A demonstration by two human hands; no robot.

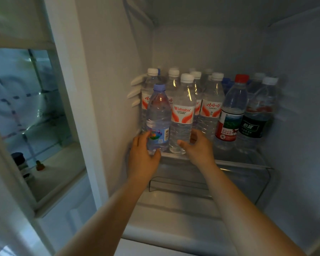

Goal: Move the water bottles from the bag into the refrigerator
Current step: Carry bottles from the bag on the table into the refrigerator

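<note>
Inside the open refrigerator, several water bottles stand upright on a glass shelf (235,161). My left hand (143,156) grips the base of a blue-capped bottle (158,115) at the shelf's front left. Beside it, my right hand (198,146) curls round the bottom of a white-capped bottle with a red and white label (182,111), thumb in front and fingers behind. To their right stand a red-capped bottle (231,111) and a dark-labelled bottle (255,117). More white-capped bottles fill the rows behind. The bag is out of view.
The refrigerator's left wall (107,89) is close to the blue-capped bottle. Below the shelf sits a clear drawer (207,183). At the left, the open door's shelf (50,167) holds small dark jars (19,160). The shelf's front right corner is bare.
</note>
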